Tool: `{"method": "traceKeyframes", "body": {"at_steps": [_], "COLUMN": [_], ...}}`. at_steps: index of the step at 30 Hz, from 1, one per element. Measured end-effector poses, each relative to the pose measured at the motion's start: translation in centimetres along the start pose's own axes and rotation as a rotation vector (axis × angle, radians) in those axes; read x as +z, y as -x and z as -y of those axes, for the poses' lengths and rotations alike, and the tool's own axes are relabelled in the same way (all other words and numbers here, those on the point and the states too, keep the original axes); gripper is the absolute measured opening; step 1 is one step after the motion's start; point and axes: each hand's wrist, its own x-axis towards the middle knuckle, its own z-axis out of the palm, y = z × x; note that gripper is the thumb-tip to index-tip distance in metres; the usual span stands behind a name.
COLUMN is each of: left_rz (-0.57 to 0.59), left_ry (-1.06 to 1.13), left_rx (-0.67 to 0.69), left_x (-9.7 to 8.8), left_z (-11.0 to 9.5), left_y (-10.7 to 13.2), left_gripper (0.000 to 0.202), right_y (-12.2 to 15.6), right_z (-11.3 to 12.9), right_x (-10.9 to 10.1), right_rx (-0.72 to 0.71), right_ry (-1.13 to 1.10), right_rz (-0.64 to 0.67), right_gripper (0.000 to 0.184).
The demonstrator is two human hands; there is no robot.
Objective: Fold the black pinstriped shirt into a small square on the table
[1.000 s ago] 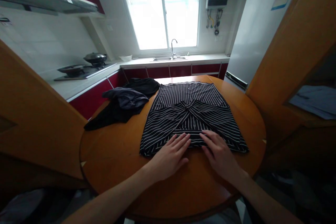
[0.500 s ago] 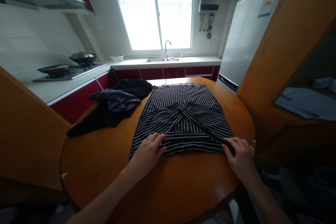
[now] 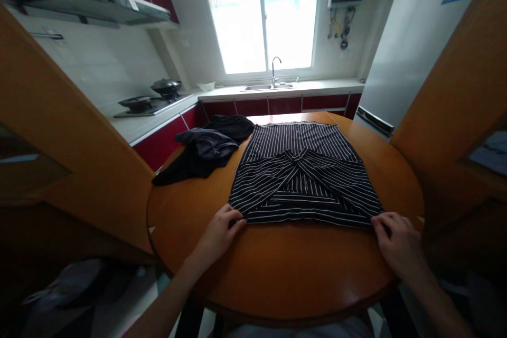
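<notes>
A black garment with white stripes (image 3: 304, 142), probably a skirt or a dress, lies spread flat on the round wooden table (image 3: 301, 269). Twisted, crossing folds of cloth run over its middle. My left hand (image 3: 222, 229) pinches the near left corner of the striped garment between thumb and fingers. At the near right corner, my right hand (image 3: 398, 237) grips the cloth in the same way. The near edge stretches fairly straight between both hands.
Dark crumpled clothes (image 3: 206, 145) lie on the table's far left. Beyond are a counter with a sink (image 3: 269, 86), a stove with a pan and a lidded wok (image 3: 166, 86), and a fridge (image 3: 412, 47) at right. Wooden door frames flank the table.
My left hand has moved to the garment's near left corner and closed on it. My right hand has closed on the right corner. The view has turned left.
</notes>
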Motion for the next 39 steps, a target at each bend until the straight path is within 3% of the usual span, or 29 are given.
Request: {"method": "traceKeyframes", "body": {"at_steps": [4,7,10,12,15,18,21,26,33,39], "left_rz": [-0.068,-0.086,-0.105,-0.109,-0.012,0.17,0.285,0.35,0.379,0.418], "left_ry": [-0.068,-0.178,-0.24,-0.236,-0.224,-0.263,-0.295,-0.288,-0.253,-0.243], "left_rx": [0.001,0.003,0.046,0.143,0.37,0.61,0.744,0.783,0.738,0.724], "left_x": [0.6,0.8,0.4,0.2,0.6,2.5,5.3,7.5,7.0,6.9], "left_z": [0.6,0.6,-0.7,-2.4,-5.7,-8.2,-8.8,-7.5,-7.5,-7.7], "left_y": [-0.3,-0.3,-0.4,-0.8,-2.1,-3.9,-5.4,-5.8,-5.6,-5.5], "left_gripper": [0.036,0.029,0.016,0.018,0.039,0.05,0.059,0.075,0.073,0.068], "right_y": [-0.7,-0.9,-1.0,-1.2,-1.2,-1.0,-0.6,-0.3,-0.8,-0.8], "right_z": [0.2,0.6,1.7,3.3,7.1,11.3,13.7,12.5,9.4,7.5], "right_x": [-0.1,-0.2,-0.5,-0.6,-0.5,0.3,1.4,2.3,1.1,0.7], "right_rx": [-0.005,0.01,0.009,-0.018,-0.146,-0.337,-0.462,-0.521,-0.531,-0.483], "right_ry": [0.049,0.141,0.174,0.118,-0.033,-0.104,-0.062,-0.023,0.021,0.055], "right_rz": [-0.003,0.003,-0.037,-0.088,-0.086,0.083,0.267,0.451,0.516,0.491], "right_gripper": [0.036,0.035,0.029,0.026,0.031,0.044,0.056,0.074,0.072,0.072]}}
